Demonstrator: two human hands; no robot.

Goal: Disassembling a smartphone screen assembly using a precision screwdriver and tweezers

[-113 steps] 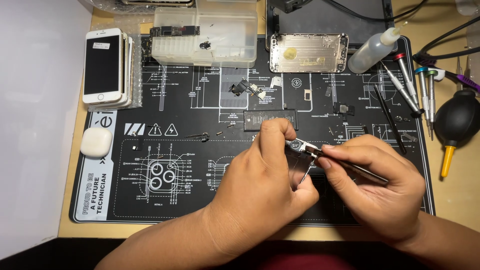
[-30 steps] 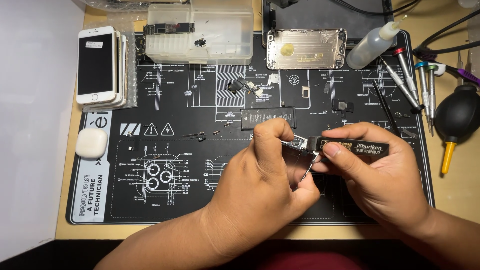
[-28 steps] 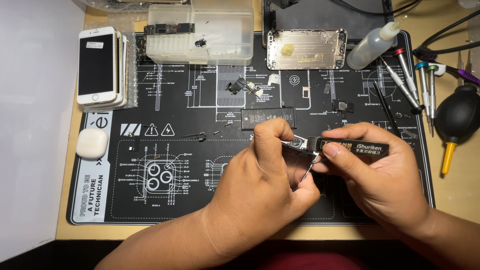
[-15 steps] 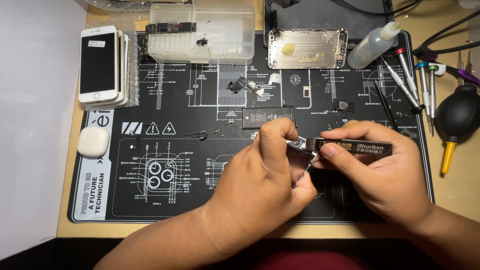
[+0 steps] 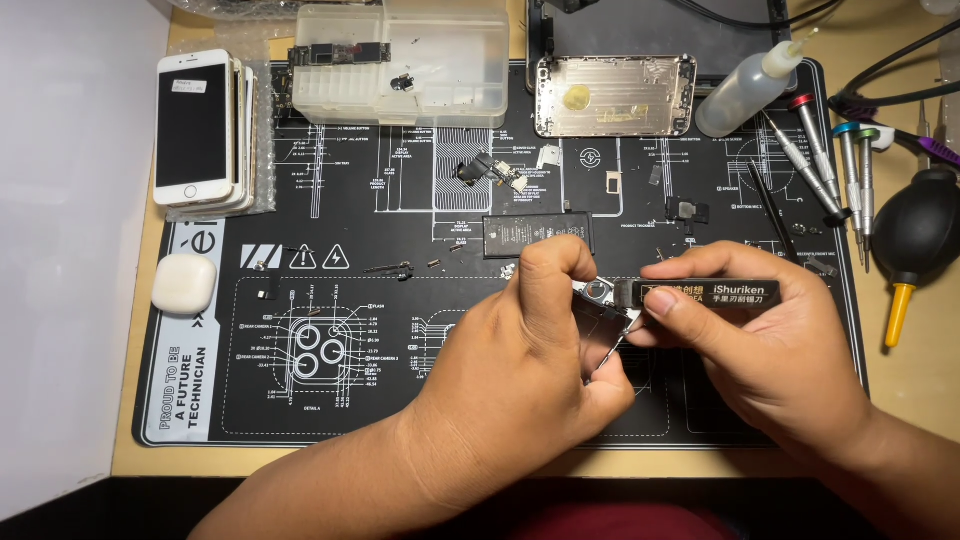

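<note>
Nearest the camera, the left hand [image 5: 525,350] is curled tight around a small metal phone part [image 5: 600,300], thumb and fingers pinching it just above the black work mat [image 5: 200,400]. The part sits at the centre of the view, between both hands. At 3 o'clock from it, touching it, the right hand [image 5: 770,345] grips a black flat tool [image 5: 705,293], thumb on top, with the tool's tip against the part; the exact tip is hidden by the fingers.

Just beyond the hands, at 12 o'clock, a black phone battery [image 5: 537,234] lies flat on the mat. Towards 10 o'clock lie a few tiny screws and a small bracket [image 5: 390,267]. At 9 o'clock, on the mat's left edge, rests a white earbud case [image 5: 184,284].

Farther out, at 10 o'clock, a stack of white phones [image 5: 200,135] lies face up. At 11 o'clock a clear plastic box [image 5: 400,60] holds a circuit board. At 12 to 1 o'clock lies an empty silver phone housing [image 5: 615,95], with a squeeze bottle [image 5: 750,85] beside it. At 2 o'clock are several screwdrivers [image 5: 835,170] and, at the far right, a black rubber air blower [image 5: 918,235].
</note>
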